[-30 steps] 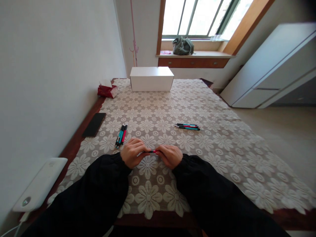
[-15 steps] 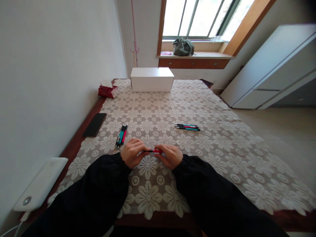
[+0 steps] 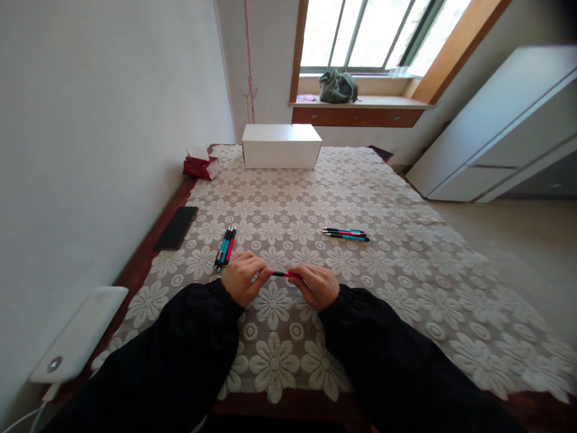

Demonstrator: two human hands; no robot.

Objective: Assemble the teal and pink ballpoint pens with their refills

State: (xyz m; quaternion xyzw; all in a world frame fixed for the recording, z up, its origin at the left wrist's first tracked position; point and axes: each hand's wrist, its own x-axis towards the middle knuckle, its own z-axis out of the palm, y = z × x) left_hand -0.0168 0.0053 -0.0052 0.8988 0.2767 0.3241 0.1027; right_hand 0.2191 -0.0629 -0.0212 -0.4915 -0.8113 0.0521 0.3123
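Both hands pinch one red-and-black pen over the lace cloth, near edge of the worktop.

Left hand (image 3: 243, 278) fingers curled shut on the black end of the pen (image 3: 285, 275); right hand (image 3: 319, 285) closed on its red end; the pen lies level between them, just above the lace cloth (image 3: 406, 264). Pen bundle (image 3: 225, 247) at 11 o'clock from the left hand, near it. Second pen group (image 3: 345, 233) at 1 o'clock from the right hand, apart. Black phone (image 3: 176, 227) at 10 o'clock on the bare worktop (image 3: 135, 270) edge. White box (image 3: 282, 146) at 12 o'clock, far end; red tissue pack (image 3: 201, 166) left of it.
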